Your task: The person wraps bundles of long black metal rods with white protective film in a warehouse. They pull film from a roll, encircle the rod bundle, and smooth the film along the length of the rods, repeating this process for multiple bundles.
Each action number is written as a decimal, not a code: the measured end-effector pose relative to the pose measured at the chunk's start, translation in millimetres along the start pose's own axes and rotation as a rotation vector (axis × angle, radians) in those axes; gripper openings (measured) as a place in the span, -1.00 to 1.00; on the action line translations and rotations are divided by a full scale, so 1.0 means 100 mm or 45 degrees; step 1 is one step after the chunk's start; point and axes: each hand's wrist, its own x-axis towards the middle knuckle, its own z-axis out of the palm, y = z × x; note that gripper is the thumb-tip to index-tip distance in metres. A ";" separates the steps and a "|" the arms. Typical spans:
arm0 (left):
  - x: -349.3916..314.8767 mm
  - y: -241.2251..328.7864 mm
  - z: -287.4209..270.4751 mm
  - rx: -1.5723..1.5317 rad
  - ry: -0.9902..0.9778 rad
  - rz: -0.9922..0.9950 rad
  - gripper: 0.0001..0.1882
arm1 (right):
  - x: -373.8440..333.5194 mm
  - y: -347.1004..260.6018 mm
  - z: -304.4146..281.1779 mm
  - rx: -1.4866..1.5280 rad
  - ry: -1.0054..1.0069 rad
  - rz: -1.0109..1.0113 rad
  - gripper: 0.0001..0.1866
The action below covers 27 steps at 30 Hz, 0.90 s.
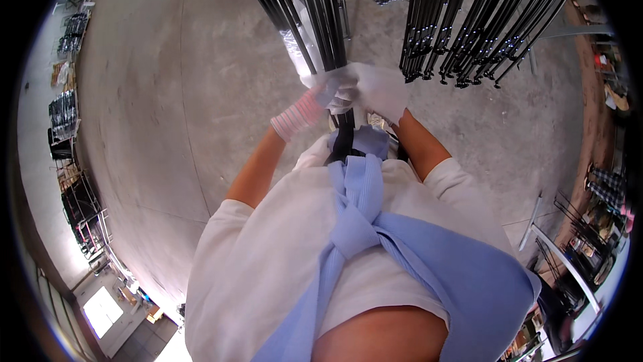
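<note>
A bunch of long, thin black rods point(324, 20) runs from the upper edge down toward my body. My left hand point(329, 94), in a white glove with a pink striped cuff, is closed round the lower part of the bunch, its fingers curled. My right hand point(376, 86), in a whitish glove, lies against the same rods from the other side. It is blurred, and its fingers cannot be made out. Below the hands a black end of the bunch point(343, 137) passes in front of my waist. A clear plastic wrap point(295, 50) shows beside the rods.
Many black rods point(462, 34) hang in rows at the upper right, their ends pointing toward me. Racks with dark goods point(80, 211) line the left wall. A metal frame point(566, 261) and more stacked goods stand at the right. Underfoot is a grey concrete floor point(147, 94).
</note>
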 end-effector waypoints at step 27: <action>-0.08 -0.12 -0.33 -0.381 0.318 0.020 -0.48 | 0.30 0.42 0.49 1.689 -0.174 0.221 -0.52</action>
